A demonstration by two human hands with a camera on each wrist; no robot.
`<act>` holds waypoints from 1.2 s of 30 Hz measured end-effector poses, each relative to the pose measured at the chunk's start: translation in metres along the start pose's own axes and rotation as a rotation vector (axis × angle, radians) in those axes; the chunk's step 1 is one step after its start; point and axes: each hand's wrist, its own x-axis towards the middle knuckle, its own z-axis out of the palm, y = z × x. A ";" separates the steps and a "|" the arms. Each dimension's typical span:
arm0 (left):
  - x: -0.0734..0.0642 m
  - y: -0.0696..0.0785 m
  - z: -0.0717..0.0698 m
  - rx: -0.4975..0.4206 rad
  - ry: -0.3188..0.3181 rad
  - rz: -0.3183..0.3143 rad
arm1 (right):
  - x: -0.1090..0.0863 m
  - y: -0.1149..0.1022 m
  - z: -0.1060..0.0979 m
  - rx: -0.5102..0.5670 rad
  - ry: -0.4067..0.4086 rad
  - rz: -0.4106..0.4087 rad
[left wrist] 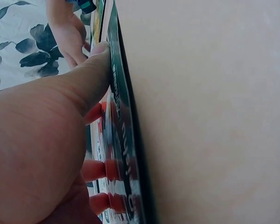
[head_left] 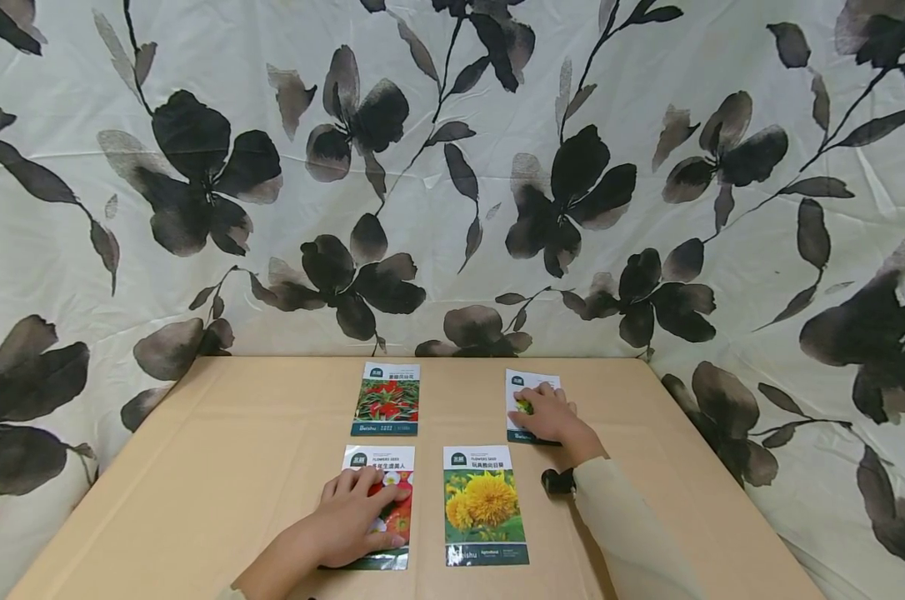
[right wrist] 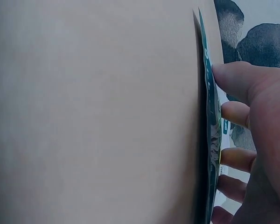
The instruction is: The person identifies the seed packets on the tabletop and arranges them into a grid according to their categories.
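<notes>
In the head view my left hand (head_left: pixel 355 517) rests on the near left seed packet (head_left: pixel 377 563), which has red and white flowers. The left wrist view shows its thumb (left wrist: pixel 95 63) and fingertips on the packet's face. My right hand (head_left: pixel 553 417) lies on the far right seed packet (head_left: pixel 522 380) and hides most of its picture. In the right wrist view, the thumb and spread fingertips touch the top of this packet (right wrist: pixel 210 116), which lies on the table. Neither hand curls round a packet.
A seed packet with red flowers (head_left: pixel 386 400) lies at the far left. Another with yellow blooms (head_left: pixel 486 504) lies at the near right. All sit on a tan table (head_left: pixel 235 433), and a floral cloth (head_left: pixel 452 217) hangs behind its far edge.
</notes>
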 end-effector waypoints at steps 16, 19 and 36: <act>0.000 -0.001 0.001 0.008 0.013 0.005 | 0.001 -0.008 0.002 -0.007 0.004 -0.004; 0.000 0.000 0.001 0.006 0.014 0.007 | 0.000 -0.010 0.001 -0.004 0.004 0.002; -0.002 0.001 -0.001 0.014 0.026 0.010 | 0.002 -0.014 0.003 -0.010 0.011 0.003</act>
